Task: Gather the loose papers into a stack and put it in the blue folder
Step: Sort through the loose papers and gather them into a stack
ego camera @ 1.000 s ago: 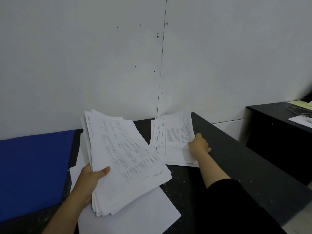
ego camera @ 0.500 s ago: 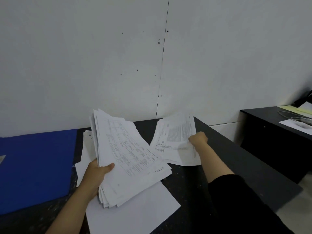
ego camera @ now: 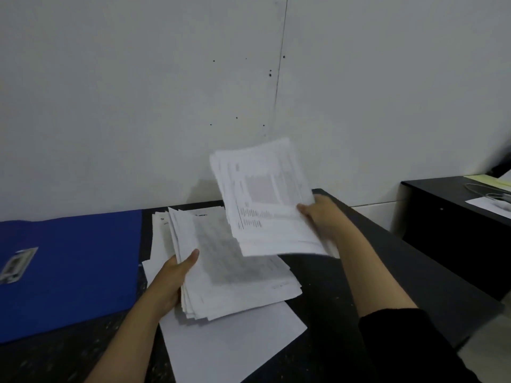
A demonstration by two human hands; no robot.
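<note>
Leftmost, the blue folder [ego camera: 72, 272] lies closed on the dark surface [ego camera: 345, 286], its label blurred. Beside it the left hand [ego camera: 171, 280] grips the big stack [ego camera: 229, 266] by its edge, tilted to take more. Above, the right hand [ego camera: 320, 214] pinches a smaller sheaf [ego camera: 265, 197], probably bound for the stack. Print is smeared; a blank sheet [ego camera: 235, 341] lies partly covered underneath.

Matt printed paper sheets [ego camera: 237, 272], smooth blue folder [ego camera: 72, 272], speckled dark desk [ego camera: 387, 272].

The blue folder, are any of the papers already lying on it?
No, the blue folder lies bare except for its metal clip, with the papers beside it.
</note>
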